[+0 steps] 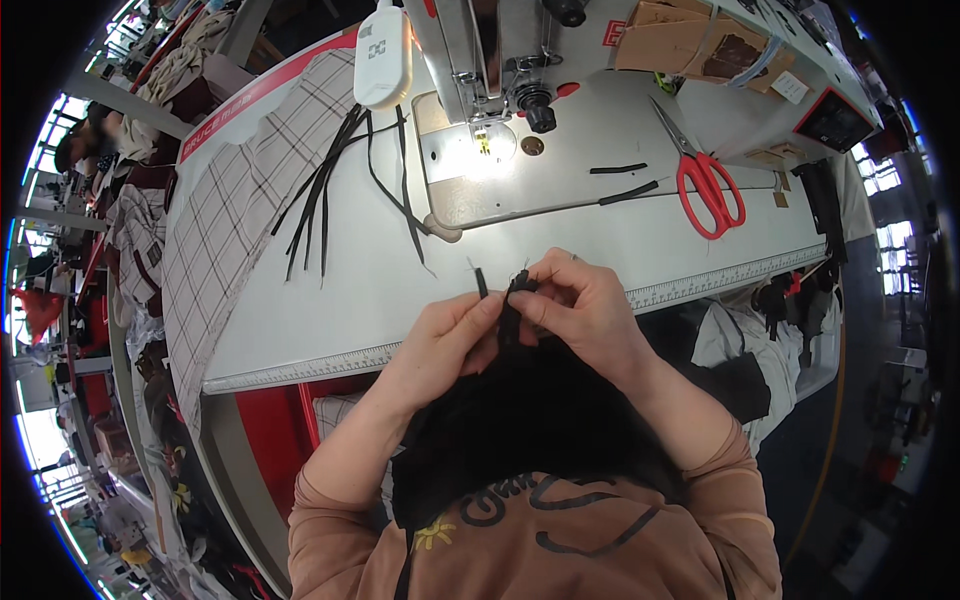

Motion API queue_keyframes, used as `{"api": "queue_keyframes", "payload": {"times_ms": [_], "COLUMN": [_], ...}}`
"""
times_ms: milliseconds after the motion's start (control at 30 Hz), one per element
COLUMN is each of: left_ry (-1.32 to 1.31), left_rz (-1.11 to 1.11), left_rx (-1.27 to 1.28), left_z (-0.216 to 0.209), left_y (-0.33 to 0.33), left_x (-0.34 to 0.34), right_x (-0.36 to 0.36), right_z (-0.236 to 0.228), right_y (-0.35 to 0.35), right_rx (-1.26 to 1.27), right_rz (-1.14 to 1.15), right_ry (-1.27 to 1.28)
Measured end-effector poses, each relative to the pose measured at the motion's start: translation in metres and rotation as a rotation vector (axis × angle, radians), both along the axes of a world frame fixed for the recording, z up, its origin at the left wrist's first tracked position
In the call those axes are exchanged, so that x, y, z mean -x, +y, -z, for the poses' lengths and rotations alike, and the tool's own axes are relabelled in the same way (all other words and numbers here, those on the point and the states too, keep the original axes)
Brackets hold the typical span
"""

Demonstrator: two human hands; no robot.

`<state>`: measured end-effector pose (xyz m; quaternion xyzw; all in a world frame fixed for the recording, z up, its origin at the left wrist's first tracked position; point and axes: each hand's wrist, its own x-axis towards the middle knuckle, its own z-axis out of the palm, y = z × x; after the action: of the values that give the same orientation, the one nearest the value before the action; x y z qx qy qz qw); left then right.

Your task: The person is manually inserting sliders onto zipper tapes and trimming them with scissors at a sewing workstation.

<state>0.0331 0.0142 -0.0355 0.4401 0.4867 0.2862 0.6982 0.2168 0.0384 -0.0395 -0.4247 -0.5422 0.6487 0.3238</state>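
In front of the sewing machine, my two hands meet close to the table's front edge. My left hand [452,332] is closed, with a narrow black strip [480,282] poking up past its thumb. Pinched between thumb and fingers of my right hand [580,302] is the top of a black fabric piece [515,315], with loose threads at its tip. The left fingertips touch this same piece lower down. Where its lower end goes is hard to tell against the black cloth [520,430] over my lap.
Beyond my hands stands the sewing machine [480,85], its lamp lit. Red-handled scissors [710,190] and short black strips [630,192] lie to the right. Longer black strips [322,190] and checked fabric [250,180] are at left. A ruler [300,370] edges the table.
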Motion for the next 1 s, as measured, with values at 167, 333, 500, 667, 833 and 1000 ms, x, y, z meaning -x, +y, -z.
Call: {"api": "queue_keyframes", "payload": {"times_ms": [167,333,500,667,833,1000], "left_ry": [0.013,-0.065,-0.098,-0.061,-0.026,-0.038], "left_rz": [0.082,0.028,0.044,0.064,0.067,0.042], "left_rx": [-0.062,0.007,0.016,0.039,0.016,0.024], "left_z": [0.008,0.002,0.000,-0.003,-0.003,-0.004], "left_y": [-0.003,-0.003,-0.002,-0.002,-0.001,-0.001], "left_x": [-0.004,-0.005,-0.003,-0.002,-0.003,-0.003], "right_x": [-0.002,-0.003,-0.005,-0.005,-0.006,-0.006], "right_z": [0.003,-0.001,-0.003,-0.006,-0.006,-0.003], "right_y": [-0.001,0.000,0.000,0.002,0.002,0.004], "right_rx": [0.048,0.010,0.107,0.142,0.153,0.116], "right_rz": [-0.019,0.032,0.052,0.072,0.073,0.056], "right_ry": [0.048,0.047,0.050,0.109,0.129,0.051]}}
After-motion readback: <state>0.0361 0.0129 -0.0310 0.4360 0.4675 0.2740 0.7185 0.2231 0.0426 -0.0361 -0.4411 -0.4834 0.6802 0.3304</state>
